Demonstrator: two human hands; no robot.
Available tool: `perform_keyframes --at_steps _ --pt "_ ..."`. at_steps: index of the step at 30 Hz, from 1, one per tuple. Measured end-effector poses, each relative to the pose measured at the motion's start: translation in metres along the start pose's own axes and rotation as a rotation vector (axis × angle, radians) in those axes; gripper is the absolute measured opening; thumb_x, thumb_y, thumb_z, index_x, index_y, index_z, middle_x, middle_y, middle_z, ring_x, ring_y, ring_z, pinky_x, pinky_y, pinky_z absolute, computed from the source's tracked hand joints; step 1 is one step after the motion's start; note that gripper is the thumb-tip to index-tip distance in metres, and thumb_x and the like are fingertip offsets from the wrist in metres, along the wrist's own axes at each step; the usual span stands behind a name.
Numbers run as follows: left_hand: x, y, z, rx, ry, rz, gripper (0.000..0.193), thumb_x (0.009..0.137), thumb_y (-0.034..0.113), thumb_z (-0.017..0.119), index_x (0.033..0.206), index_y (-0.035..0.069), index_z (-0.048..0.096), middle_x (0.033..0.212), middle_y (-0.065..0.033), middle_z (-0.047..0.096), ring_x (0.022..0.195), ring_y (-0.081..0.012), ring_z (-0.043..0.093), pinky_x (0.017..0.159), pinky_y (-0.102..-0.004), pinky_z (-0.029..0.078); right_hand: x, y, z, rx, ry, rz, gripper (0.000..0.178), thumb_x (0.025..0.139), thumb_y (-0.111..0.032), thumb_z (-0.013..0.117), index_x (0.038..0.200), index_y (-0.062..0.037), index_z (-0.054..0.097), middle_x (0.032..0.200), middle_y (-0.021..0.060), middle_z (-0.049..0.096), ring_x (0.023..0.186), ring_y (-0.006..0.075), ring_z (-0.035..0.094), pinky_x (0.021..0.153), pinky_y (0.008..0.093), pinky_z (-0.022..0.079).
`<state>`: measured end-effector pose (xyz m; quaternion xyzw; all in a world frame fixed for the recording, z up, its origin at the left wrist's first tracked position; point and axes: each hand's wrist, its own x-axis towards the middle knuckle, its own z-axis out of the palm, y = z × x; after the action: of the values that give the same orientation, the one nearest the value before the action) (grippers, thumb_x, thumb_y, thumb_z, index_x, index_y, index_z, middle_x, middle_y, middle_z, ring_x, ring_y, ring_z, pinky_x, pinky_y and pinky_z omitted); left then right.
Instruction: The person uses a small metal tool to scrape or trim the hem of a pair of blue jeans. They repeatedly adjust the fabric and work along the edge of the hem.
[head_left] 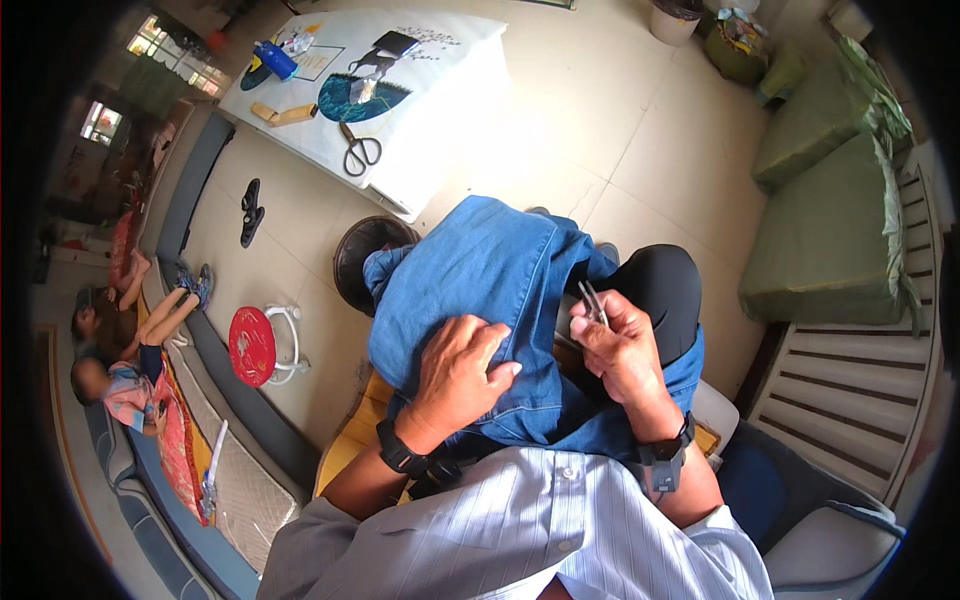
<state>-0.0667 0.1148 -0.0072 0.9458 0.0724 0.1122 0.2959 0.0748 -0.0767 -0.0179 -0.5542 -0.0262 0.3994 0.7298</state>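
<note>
A blue denim garment (470, 270) is draped over my lap, with its folds hanging toward the floor on the left. My left hand (457, 372) lies palm down on the denim, thumb apart from the fingers and nothing in its grip. In my right hand (622, 345) is a pair of small metal thread snips (592, 303), their two narrow blades pointing up and slightly apart. The fingers wrap round the lower part of the snips and hide it. Beneath that hand, darker denim folds lie by my black-clad knee (660, 290).
A dark bin (352, 262) stands left of the denim, beside a red-topped stool (252, 346). Ahead, a white table (430, 110) holds large scissors (360, 150) and a blue bottle (276, 60). Two people sit on the far-left sofa. Green cushions (825, 230) lie on a slatted bench at right.
</note>
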Motion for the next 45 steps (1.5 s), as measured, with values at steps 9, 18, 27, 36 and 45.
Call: perform_keyframes --at_steps 9,18,27,36,45 --pt "0.015 -0.007 -0.002 -0.039 -0.118 -0.114 0.031 0.077 -0.004 0.073 0.107 0.001 0.065 0.089 -0.0126 0.067 0.075 -0.028 0.067 0.068 -0.0408 0.054 0.053 0.003 0.001 0.043 0.126 -0.028 0.01 0.1 -0.011 0.069 0.094 -0.0079 0.063 0.078 -0.0003 0.062 0.049 0.0036 0.039 0.043 0.0236 0.032" --pt "-0.024 -0.015 -0.089 -1.032 -0.318 -0.426 0.026 0.08 -0.012 0.071 0.101 0.001 0.066 0.09 -0.0011 0.059 0.08 -0.0078 0.054 0.074 -0.0253 0.045 0.073 0.014 -0.019 0.291 0.152 0.137 0.022 0.098 -0.017 0.076 0.09 -0.0133 0.056 0.07 -0.0056 0.05 0.047 0.0051 0.034 0.044 0.0247 0.029" --pt "-0.064 -0.042 -0.106 -0.774 -0.453 -0.753 0.019 0.087 0.0 0.076 0.104 0.003 0.066 0.091 0.0028 0.062 0.086 -0.005 0.058 0.079 -0.0235 0.047 0.054 0.021 0.001 0.4 0.012 0.109 0.033 0.086 0.008 0.077 0.092 -0.0149 0.054 0.073 -0.0068 0.049 0.048 0.0046 0.039 0.043 0.024 0.031" --pt "0.066 -0.1 -0.044 -0.052 0.172 -0.225 0.026 0.098 0.018 0.073 0.111 -0.003 0.065 0.092 -0.0063 0.065 0.09 -0.0127 0.062 0.082 -0.0313 0.052 0.03 0.032 -0.004 0.428 -0.03 -0.014 0.032 0.086 0.009 0.078 0.095 -0.0138 0.056 0.076 -0.0066 0.05 0.052 0.0041 0.042 0.042 0.023 0.033" --pt "0.066 -0.123 -0.029 -0.493 0.004 -0.509 0.012 0.106 0.01 0.062 0.096 0.004 0.064 0.086 0.0068 0.052 0.081 -0.004 0.043 0.072 -0.0245 0.04 0.006 0.027 -0.04 0.736 -0.083 -0.073 0.029 0.089 0.012 0.071 0.102 -0.0117 0.059 0.071 -0.006 0.052 0.047 0.0056 0.04 0.043 0.0249 0.036"
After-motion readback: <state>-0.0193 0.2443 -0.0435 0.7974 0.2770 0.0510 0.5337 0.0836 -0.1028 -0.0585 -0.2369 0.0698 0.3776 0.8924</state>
